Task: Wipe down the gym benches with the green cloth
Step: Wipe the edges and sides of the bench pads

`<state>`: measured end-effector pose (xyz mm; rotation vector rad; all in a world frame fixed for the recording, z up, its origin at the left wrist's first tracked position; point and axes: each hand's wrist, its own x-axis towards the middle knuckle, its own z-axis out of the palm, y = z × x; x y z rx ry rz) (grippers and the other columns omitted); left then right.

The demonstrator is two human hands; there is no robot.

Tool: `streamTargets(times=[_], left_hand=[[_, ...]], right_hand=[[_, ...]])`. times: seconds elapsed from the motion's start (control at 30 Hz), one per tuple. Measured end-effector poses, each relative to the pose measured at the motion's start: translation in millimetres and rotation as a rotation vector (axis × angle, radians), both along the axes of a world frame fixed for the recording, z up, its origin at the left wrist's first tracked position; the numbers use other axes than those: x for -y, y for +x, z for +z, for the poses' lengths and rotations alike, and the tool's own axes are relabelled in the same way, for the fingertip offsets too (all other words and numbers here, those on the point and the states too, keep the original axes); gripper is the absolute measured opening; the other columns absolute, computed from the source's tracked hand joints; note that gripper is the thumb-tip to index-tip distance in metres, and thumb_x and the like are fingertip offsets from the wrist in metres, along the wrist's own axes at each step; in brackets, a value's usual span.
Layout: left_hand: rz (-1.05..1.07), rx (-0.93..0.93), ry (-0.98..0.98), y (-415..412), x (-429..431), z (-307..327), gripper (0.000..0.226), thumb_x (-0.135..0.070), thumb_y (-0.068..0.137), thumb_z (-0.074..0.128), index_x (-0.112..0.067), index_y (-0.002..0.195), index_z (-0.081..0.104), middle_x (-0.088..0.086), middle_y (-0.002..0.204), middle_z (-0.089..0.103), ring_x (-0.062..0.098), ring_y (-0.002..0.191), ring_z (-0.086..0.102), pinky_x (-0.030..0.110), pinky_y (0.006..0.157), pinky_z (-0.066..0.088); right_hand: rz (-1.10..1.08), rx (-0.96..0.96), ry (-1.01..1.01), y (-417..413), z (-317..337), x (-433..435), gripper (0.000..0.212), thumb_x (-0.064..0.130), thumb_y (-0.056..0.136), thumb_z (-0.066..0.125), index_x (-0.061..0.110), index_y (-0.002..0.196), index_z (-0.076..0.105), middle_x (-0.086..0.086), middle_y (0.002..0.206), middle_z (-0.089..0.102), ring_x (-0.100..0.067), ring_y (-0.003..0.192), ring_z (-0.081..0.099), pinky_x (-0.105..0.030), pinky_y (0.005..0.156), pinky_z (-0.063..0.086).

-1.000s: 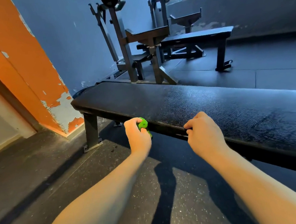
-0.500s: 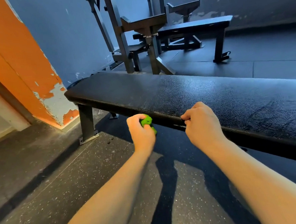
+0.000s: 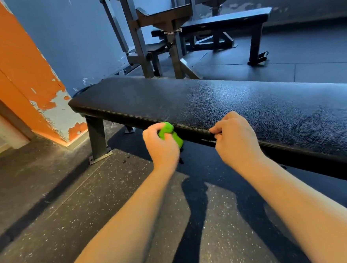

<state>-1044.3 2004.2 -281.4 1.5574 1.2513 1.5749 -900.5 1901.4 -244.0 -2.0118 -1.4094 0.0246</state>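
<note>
Down by the pebbled black bench [image 3: 249,105], left hand [image 3: 162,147] clutches green cloth [image 3: 168,129]; right hand [image 3: 233,139] curls, grip unclear.

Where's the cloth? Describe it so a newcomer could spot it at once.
Start at the long black bench running across the foreground. At its near edge, the left hand grips a balled-up cloth. It is the only bright green thing in view; the surfaces around it are black or grey.

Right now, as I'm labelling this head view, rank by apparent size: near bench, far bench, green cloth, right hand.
1. near bench
2. far bench, though distance shrinks it
3. right hand
4. green cloth, partly hidden in the left hand
</note>
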Motion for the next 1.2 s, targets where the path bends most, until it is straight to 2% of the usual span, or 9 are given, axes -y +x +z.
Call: streamTargets(times=[0.1, 0.2, 0.3, 0.4, 0.7, 0.8, 0.9, 1.07, 1.2], left_hand=[[0.094, 0.04, -0.082, -8.9, -17.9, 15.5, 0.03, 0.011, 0.093, 0.047, -0.016, 0.092, 0.058, 0.015, 0.111, 0.054, 0.004, 0.068, 0.053, 0.011, 0.053, 0.045], [0.087, -0.071, 0.006, 2.9, -0.4, 5.0, 0.037, 0.013, 0.088, 0.047, -0.024, 0.086, 0.054, 0.01, 0.112, 0.047, -0.009, 0.079, 0.054, 0.009, 0.06, 0.047], [-0.069, -0.169, 0.089, 28.2, 35.9, -23.3, 0.035, 0.01, 0.079, 0.049, -0.024, 0.086, 0.054, 0.0, 0.106, 0.045, 0.011, 0.09, 0.056, 0.028, 0.072, 0.054], [-0.189, -0.262, 0.11, 44.4, 66.7, -32.1, 0.031, 0.013, 0.08, 0.052, -0.014, 0.094, 0.056, 0.001, 0.105, 0.047, 0.003, 0.095, 0.05, 0.013, 0.079, 0.043], [0.059, -0.057, -0.005, 24.9, 28.3, 0.4, 0.026, 0.008, 0.088, 0.053, -0.016, 0.093, 0.059, 0.01, 0.112, 0.05, -0.018, 0.088, 0.048, 0.001, 0.073, 0.038], [0.06, -0.067, 0.025, 36.4, 33.5, -9.0, 0.029, 0.006, 0.087, 0.052, -0.021, 0.095, 0.057, 0.001, 0.112, 0.048, -0.007, 0.094, 0.051, 0.012, 0.079, 0.046], [-0.039, -0.126, 0.082, 52.2, 54.2, -20.1, 0.036, 0.002, 0.082, 0.051, -0.033, 0.089, 0.053, -0.017, 0.105, 0.043, 0.019, 0.093, 0.057, 0.045, 0.079, 0.055], [-0.181, -0.2, 0.113, 61.6, 84.1, -21.0, 0.03, 0.009, 0.081, 0.055, -0.018, 0.093, 0.058, -0.006, 0.105, 0.048, 0.004, 0.096, 0.053, 0.026, 0.085, 0.048], [-0.081, -0.011, 0.008, 34.8, 40.3, 1.2, 0.023, 0.007, 0.085, 0.051, -0.011, 0.086, 0.065, 0.013, 0.104, 0.056, 0.01, 0.077, 0.065, 0.023, 0.061, 0.052]], right_hand=[[0.011, -0.011, 0.011, 0.7, -0.5, 1.4, 0.026, -0.001, 0.091, 0.063, 0.012, 0.109, 0.078, -0.008, 0.114, 0.058, -0.028, 0.11, 0.054, -0.033, 0.093, 0.043], [0.026, -0.016, 0.018, 0.6, -0.9, 2.6, 0.025, 0.0, 0.091, 0.064, 0.012, 0.107, 0.078, -0.009, 0.113, 0.058, -0.029, 0.109, 0.053, -0.035, 0.094, 0.045], [0.024, -0.024, 0.037, 1.1, -1.3, 1.3, 0.025, -0.002, 0.089, 0.063, 0.01, 0.105, 0.079, -0.011, 0.111, 0.059, -0.032, 0.108, 0.054, -0.037, 0.092, 0.044], [0.041, -0.027, 0.049, 4.0, -0.8, 1.3, 0.026, -0.002, 0.09, 0.061, 0.01, 0.104, 0.079, -0.01, 0.111, 0.059, -0.03, 0.107, 0.055, -0.038, 0.092, 0.045], [0.0, 0.007, -0.014, 24.7, 5.6, 22.4, 0.026, 0.004, 0.096, 0.058, 0.011, 0.112, 0.077, -0.008, 0.116, 0.059, -0.029, 0.11, 0.056, -0.032, 0.093, 0.044], [-0.029, 0.033, -0.012, 32.7, 3.6, 35.9, 0.027, 0.002, 0.094, 0.059, 0.011, 0.112, 0.077, -0.008, 0.115, 0.059, -0.03, 0.11, 0.056, -0.032, 0.092, 0.044], [-0.031, 0.061, -0.005, 30.3, -0.6, 38.4, 0.029, -0.003, 0.088, 0.062, 0.009, 0.11, 0.078, -0.01, 0.114, 0.059, -0.032, 0.108, 0.056, -0.033, 0.088, 0.044], [-0.043, 0.052, 0.014, 27.9, -2.1, 37.4, 0.027, -0.003, 0.087, 0.064, 0.007, 0.108, 0.078, -0.01, 0.111, 0.059, -0.032, 0.105, 0.055, -0.033, 0.085, 0.042], [-0.028, 0.021, 0.023, 32.4, -1.8, 40.3, 0.023, -0.001, 0.09, 0.062, 0.008, 0.105, 0.078, -0.007, 0.11, 0.06, -0.028, 0.105, 0.057, -0.022, 0.079, 0.031]])
